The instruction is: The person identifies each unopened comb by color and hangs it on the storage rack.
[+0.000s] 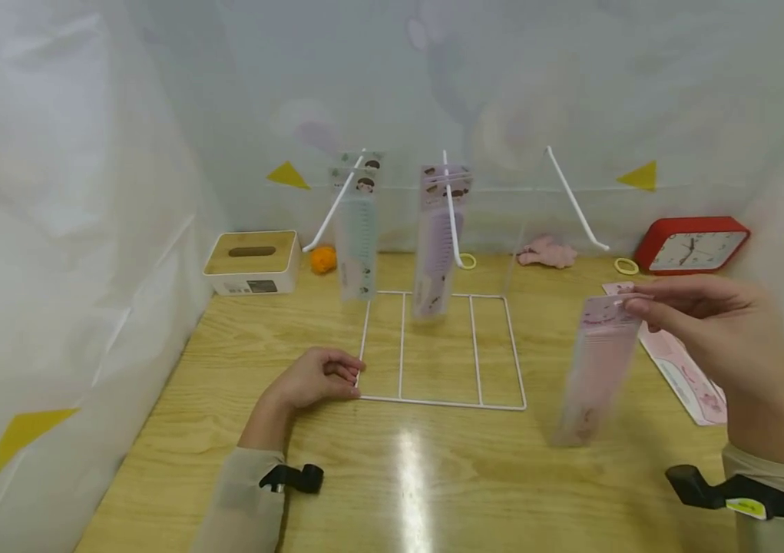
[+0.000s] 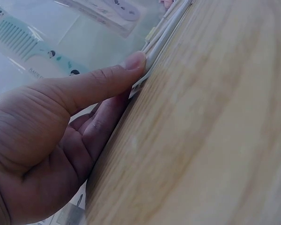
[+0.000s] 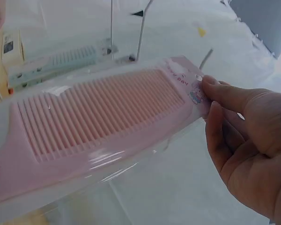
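My right hand (image 1: 733, 330) pinches the top of a clear packet with a pink comb (image 1: 602, 369) in it, held over the table's right side. In the right wrist view, the comb's teeth (image 3: 103, 112) show through the plastic. At the front left corner of a white wire display rack (image 1: 441, 403), my left hand (image 1: 312, 378) pinches the base wire between thumb and fingers. Packaged green combs (image 1: 358, 238) hang on the rack's left hook, and packaged purple combs (image 1: 436, 246) on its middle one. The right hook (image 1: 574, 200) carries nothing.
Another pink comb packet (image 1: 689, 376) lies on the table, partly behind my right hand. Along the back stand a tissue box (image 1: 251, 265) and a red clock (image 1: 694, 246). An orange ball (image 1: 323, 259), a pink cloth item (image 1: 547, 252) and yellow rings (image 1: 626, 266) lie between them.
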A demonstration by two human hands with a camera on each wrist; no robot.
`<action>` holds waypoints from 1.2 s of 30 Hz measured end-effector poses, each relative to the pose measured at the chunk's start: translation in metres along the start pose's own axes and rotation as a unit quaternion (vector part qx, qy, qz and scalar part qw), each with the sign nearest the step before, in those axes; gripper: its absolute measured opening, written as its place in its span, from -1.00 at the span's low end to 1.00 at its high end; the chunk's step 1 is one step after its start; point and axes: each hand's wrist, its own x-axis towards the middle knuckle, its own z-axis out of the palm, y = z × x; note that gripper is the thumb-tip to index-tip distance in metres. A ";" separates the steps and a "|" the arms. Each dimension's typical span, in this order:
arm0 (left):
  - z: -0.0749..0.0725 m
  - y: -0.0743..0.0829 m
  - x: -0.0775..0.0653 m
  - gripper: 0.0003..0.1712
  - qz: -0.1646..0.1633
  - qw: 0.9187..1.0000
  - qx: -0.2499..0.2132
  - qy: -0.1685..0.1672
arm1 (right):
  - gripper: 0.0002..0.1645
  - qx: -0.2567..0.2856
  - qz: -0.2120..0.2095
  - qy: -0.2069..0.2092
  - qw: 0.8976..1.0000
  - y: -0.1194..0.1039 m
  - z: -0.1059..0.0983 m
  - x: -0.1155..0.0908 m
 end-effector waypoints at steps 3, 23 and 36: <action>0.000 0.001 0.000 -0.52 0.003 1.000 0.004 0.001 | -0.77 0.026 -0.037 -0.002 0.999 -0.017 0.022 0.008; -0.001 0.001 0.000 -0.51 0.006 1.000 0.006 -0.003 | -0.82 -0.068 0.026 0.070 0.995 -0.032 0.041 0.048; 0.000 0.001 0.000 -0.51 0.008 1.000 0.005 -0.007 | -0.76 -0.266 0.194 0.046 0.943 -0.022 0.026 0.071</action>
